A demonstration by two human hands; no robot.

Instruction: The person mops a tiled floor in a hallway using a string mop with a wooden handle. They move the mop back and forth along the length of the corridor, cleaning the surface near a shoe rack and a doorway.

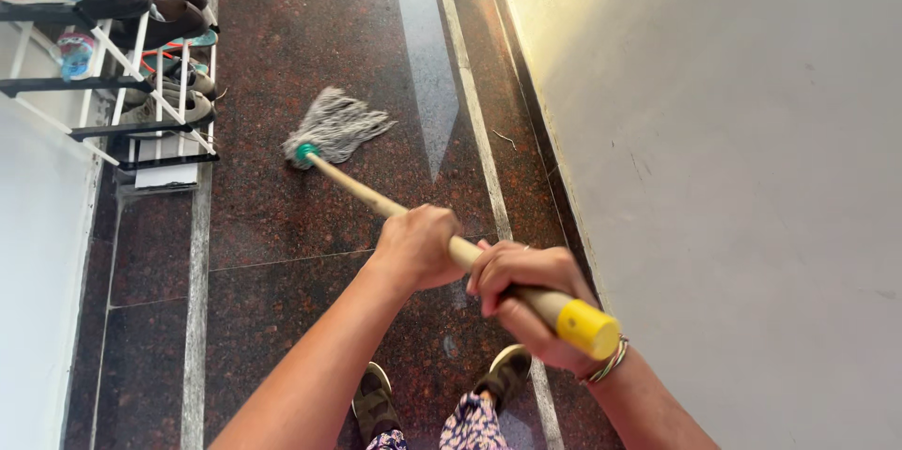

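Both my hands grip a wooden mop handle that slants from lower right to upper left. My left hand wraps the shaft further down. My right hand holds it near the yellow end cap and wears bangles at the wrist. The grey string mop head, with a teal collar, lies spread on the dark red speckled stone floor, ahead of my sandalled feet.
A white shoe rack with several shoes and sandals stands at the upper left. A pale wall runs along the right side. Light grey strips cross the floor lengthwise on both sides.
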